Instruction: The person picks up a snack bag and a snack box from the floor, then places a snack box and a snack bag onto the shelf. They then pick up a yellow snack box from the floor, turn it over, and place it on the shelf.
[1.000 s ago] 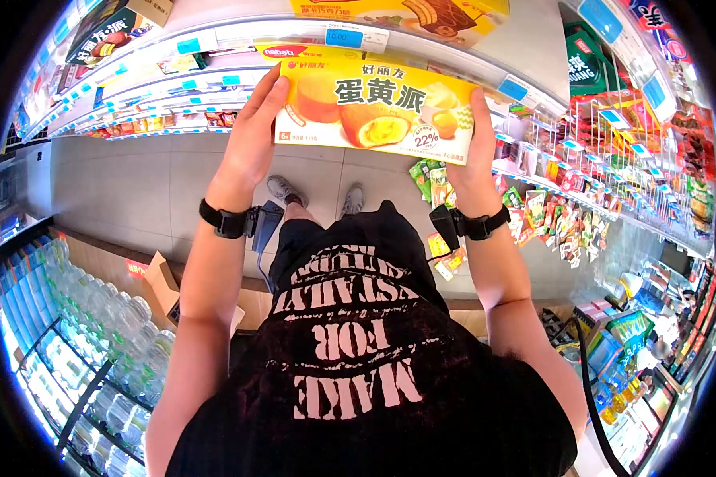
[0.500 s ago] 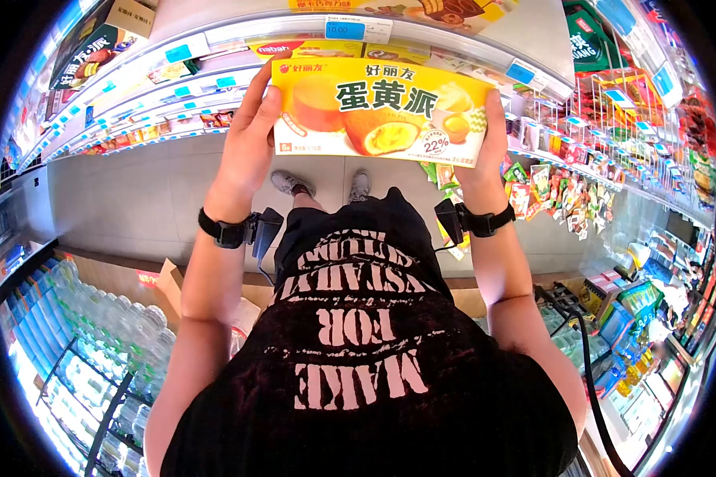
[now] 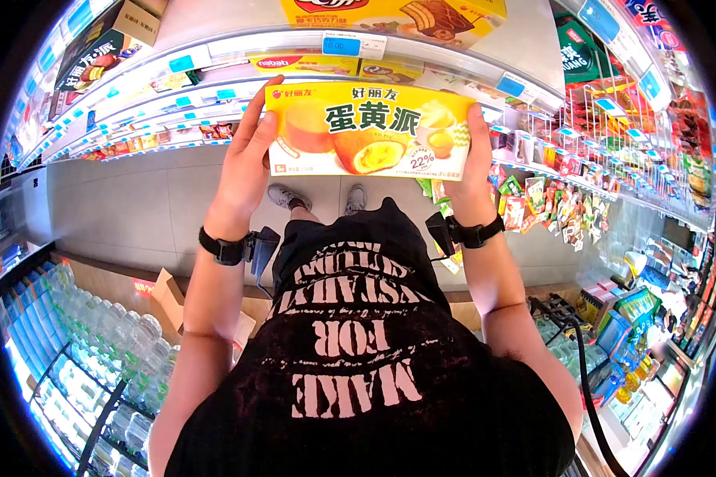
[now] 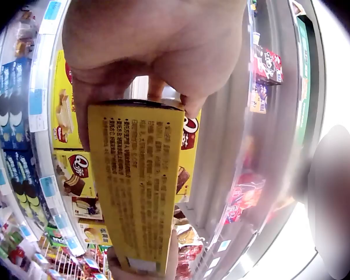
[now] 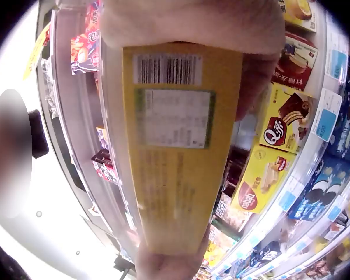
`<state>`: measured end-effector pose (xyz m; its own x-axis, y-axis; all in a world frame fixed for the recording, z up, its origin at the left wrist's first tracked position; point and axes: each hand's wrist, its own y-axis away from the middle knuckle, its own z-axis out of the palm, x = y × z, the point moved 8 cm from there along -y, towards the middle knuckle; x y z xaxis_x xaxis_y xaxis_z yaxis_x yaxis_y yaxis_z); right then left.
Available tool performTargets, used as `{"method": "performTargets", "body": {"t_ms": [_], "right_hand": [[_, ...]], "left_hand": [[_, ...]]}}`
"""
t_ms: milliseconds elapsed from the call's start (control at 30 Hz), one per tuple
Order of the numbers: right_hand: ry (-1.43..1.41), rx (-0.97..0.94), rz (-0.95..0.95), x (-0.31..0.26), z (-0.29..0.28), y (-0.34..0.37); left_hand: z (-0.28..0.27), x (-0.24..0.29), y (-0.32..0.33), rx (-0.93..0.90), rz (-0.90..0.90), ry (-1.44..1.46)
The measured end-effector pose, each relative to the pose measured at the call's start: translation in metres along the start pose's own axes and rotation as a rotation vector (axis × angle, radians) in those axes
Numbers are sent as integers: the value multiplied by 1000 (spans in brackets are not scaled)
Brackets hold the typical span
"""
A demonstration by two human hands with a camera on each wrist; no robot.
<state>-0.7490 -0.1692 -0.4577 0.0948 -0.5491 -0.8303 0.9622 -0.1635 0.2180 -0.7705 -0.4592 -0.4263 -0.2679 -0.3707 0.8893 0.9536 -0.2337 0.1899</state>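
A yellow and white box of egg yolk pies (image 3: 370,131) is held out in front of the chest, its printed front facing up toward the head view. My left hand (image 3: 243,163) grips its left end, thumb on the near side and fingers reaching behind. At the opposite end my right hand (image 3: 473,163) holds the box with the thumb along the edge. The left wrist view shows a long yellow side (image 4: 137,181) covered in small print. In the right wrist view a barcode (image 5: 167,69) and a white table label (image 5: 178,118) show on the side.
Store shelves (image 3: 215,52) with blue price tags run across the front, carrying yellow snack boxes (image 3: 394,16). Hanging snack packets (image 3: 573,207) are at the right. Behind on the left stand rows of clear bottles (image 3: 119,326) beside an open cardboard box (image 3: 167,296).
The pie box and both hands have come slightly lower in the head view, toward the body, and a little left since half a second ago. Both hands keep their hold.
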Motion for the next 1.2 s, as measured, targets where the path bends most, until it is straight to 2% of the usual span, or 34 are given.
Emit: {"method": "performTargets", "body": {"t_ms": [133, 633, 1100, 1200], "right_hand": [[2, -28, 9, 0, 0, 0], [-3, 64, 15, 9, -12, 11], [-41, 18, 32, 11, 2, 13], [-39, 37, 36, 11, 2, 14]], "left_hand": [[0, -3, 0, 18, 8, 39], [-3, -20, 1, 36, -34, 62], [-9, -13, 6, 25, -15, 67], [-11, -10, 10, 86, -31, 18]]}}
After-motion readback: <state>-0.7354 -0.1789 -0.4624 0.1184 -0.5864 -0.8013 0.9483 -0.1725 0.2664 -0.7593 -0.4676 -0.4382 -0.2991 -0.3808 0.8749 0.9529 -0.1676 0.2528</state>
